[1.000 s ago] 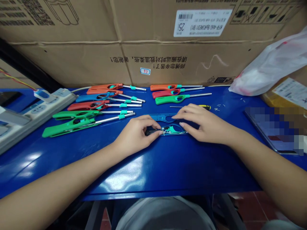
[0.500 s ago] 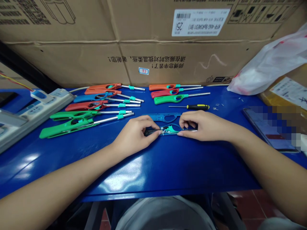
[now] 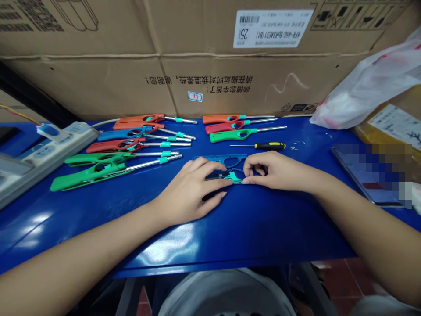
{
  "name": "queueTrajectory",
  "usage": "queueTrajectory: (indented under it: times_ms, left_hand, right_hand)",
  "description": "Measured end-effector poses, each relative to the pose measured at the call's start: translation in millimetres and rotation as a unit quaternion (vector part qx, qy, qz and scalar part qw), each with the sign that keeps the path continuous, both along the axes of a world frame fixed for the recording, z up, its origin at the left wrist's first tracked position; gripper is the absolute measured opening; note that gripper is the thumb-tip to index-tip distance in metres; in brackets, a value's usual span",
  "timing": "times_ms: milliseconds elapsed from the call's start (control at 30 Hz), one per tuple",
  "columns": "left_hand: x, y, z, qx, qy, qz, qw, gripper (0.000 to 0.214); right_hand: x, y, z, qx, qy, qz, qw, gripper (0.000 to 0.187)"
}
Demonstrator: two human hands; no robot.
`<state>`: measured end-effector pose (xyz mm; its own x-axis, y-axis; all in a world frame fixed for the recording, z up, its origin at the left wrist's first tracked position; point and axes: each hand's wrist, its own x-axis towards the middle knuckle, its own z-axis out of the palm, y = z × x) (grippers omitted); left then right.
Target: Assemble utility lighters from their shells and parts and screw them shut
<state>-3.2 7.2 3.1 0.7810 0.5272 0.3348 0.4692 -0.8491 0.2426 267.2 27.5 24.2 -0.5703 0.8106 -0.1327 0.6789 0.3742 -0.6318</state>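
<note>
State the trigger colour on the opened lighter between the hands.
Teal trigger; shows best in the head view.

Lighter parts (image 3: 234, 176) lie on the table (image 3: 204, 245), with a screwdriver (image 3: 269, 146) behind them. More lighters (image 3: 113, 145) lie left, near a power strip (image 3: 42, 151). A big box (image 3: 115, 83) stands at the back.

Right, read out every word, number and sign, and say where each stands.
"师傅您辛苦了!": upside down on the big cardboard box.
"请在搬运时对我温柔些,谢谢您!": same box, upside down.
"KFR-46G/BpR3AES1 (B1)": upside down on its white label.
"25": same label.
"33": blue-edged sticker.
Too small or blurred: that label's fine print, the box's other print, the white paper at right.
</note>
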Motion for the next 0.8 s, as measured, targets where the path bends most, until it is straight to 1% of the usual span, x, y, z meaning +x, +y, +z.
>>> queueTrajectory:
  times_ms: [67, 200, 433, 667, 800]
  left_hand:
    - [0.3, -0.3, -1.3, 0.007, 0.028, -0.012, 1.0, 0.032]
    - [0.5, 0.9, -3.0, 0.011, 0.052, -0.013, 0.998, 0.034]
    - [0.8, 2.1, -2.8, 0.012, 0.061, -0.013, 0.998, 0.035]
    - [-2.2, 5.9, -6.1, 0.051, 0.058, -0.024, 0.997, 0.034]
    - [-2.4, 7.1, -6.5, 0.054, 0.063, -0.024, 0.996, 0.034]
  right_hand:
    - [0.8, 0.3, 0.5, -0.01, 0.002, -0.005, 1.0, 0.029]
    - [4.9, 1.1, 2.7, -0.034, -0.007, -0.001, 0.999, 0.024]
    - [6.4, 3.9, 3.3, -0.043, -0.007, -0.013, 0.999, 0.02]
    - [5.2, 4.3, 5.4, -0.054, -0.006, -0.011, 0.998, 0.021]
    - [4.7, 3.1, 4.5, -0.055, -0.002, -0.008, 0.998, 0.02]
